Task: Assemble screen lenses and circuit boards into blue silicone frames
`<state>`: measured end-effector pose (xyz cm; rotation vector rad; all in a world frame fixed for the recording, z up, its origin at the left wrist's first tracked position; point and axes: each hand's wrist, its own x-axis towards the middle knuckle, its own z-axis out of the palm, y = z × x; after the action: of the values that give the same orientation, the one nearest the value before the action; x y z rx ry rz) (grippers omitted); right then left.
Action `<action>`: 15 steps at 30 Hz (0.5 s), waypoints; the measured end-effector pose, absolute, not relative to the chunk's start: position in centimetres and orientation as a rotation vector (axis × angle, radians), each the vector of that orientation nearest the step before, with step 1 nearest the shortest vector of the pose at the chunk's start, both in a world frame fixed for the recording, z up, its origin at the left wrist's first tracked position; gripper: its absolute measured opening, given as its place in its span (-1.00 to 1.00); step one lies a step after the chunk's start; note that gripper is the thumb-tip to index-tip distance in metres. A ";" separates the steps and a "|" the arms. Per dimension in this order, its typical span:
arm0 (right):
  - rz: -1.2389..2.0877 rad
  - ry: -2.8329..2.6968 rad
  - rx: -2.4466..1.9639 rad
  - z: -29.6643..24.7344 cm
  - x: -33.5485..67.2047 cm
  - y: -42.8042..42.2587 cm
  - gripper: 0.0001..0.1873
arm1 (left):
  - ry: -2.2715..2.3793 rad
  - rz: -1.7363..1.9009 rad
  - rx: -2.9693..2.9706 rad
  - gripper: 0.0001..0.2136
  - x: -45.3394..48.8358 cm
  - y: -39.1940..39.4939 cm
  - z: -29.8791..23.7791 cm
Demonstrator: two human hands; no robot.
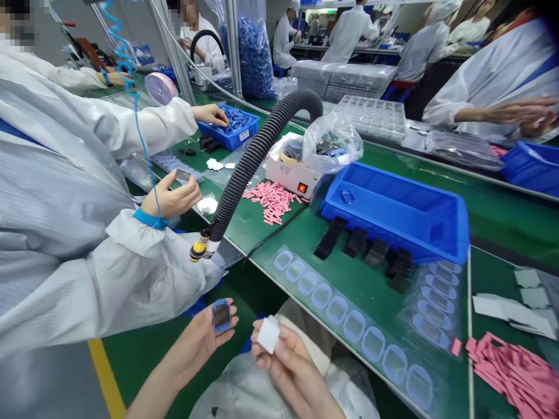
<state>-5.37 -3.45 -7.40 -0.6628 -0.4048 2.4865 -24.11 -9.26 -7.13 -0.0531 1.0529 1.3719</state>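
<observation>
My left hand point(203, 343) holds a small blue rounded-rectangular device point(221, 316) between thumb and fingers, its dark glassy face turned up. My right hand point(290, 366) pinches a small white square of film or paper point(268, 334) at its edges. The two hands are close together but apart, low in the view, just in front of the green workbench edge point(305, 302). A row of clear moulded trays point(353, 326) holding pale blue rounded frames lies along that edge, nearest my right hand.
A blue plastic bin point(393, 215) stands on the bench, with black pieces point(371, 250) in front of it. Pink strips point(273, 201) lie beside a white heated unit point(290, 177) and a black corrugated hose point(251, 157). A co-worker's white-sleeved arm point(109, 273) crosses the left.
</observation>
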 end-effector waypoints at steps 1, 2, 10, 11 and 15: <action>2.457 -0.400 -0.607 -6.4 -4.3 -3.2 -0.58 | 1.021 1.351 -0.023 -0.68 -22.7 -9.1 -6.2; 2.421 -0.393 -0.551 -5.6 -3.2 -2.9 -0.60 | 0.963 1.332 0.024 -0.68 -21.3 -8.8 -5.2; 2.143 -0.460 -0.460 -2.4 2.0 -1.9 -0.65 | 0.617 1.176 0.188 -0.67 -11.7 -6.0 0.0; 2.118 -0.473 -0.473 -2.2 2.4 -1.9 -0.65 | 0.617 1.166 0.183 -0.68 -10.9 -5.8 0.4; 2.062 -0.504 -0.495 -1.3 3.8 -1.7 -0.61 | 0.654 1.129 0.161 -0.69 -9.0 -5.3 1.6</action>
<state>3.85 -1.70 -1.32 -0.4952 -0.5040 2.0624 -8.96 -5.25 1.64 0.1608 0.6539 1.1286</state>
